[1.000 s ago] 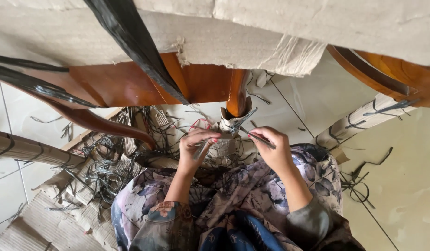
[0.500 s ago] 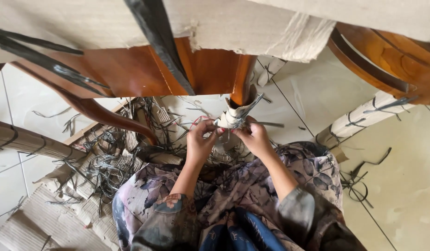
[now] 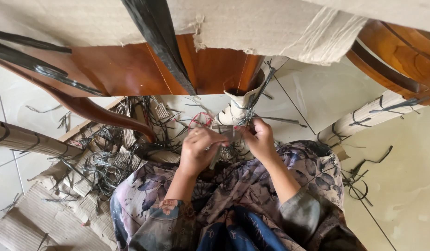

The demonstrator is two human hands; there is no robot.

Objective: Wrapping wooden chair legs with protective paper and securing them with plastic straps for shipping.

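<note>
A wooden furniture leg wrapped in corrugated cardboard (image 3: 238,104) and bound with black plastic strapping hangs just in front of me. Both my hands meet at its lower end. My left hand (image 3: 199,149) is closed, its fingers pinching a short grey strap piece (image 3: 228,134), and a thin red loop (image 3: 200,119) shows above its knuckles. What the loop belongs to I cannot tell. My right hand (image 3: 260,139) pinches the same strap from the right, touching the wrapped leg. My lap in flowered cloth (image 3: 233,195) lies below.
The brown wooden frame (image 3: 131,69) and a broad black strap (image 3: 154,37) stretch overhead. A curved wooden arm (image 3: 92,109) reaches in at left. Cut straps and cardboard scraps (image 3: 92,162) litter the tiled floor on the left. Another wrapped leg (image 3: 368,116) lies at right.
My hands have come together at the wrapped leg's lower end; a second ago the right hand was farther right and lower. The view has shifted slightly.
</note>
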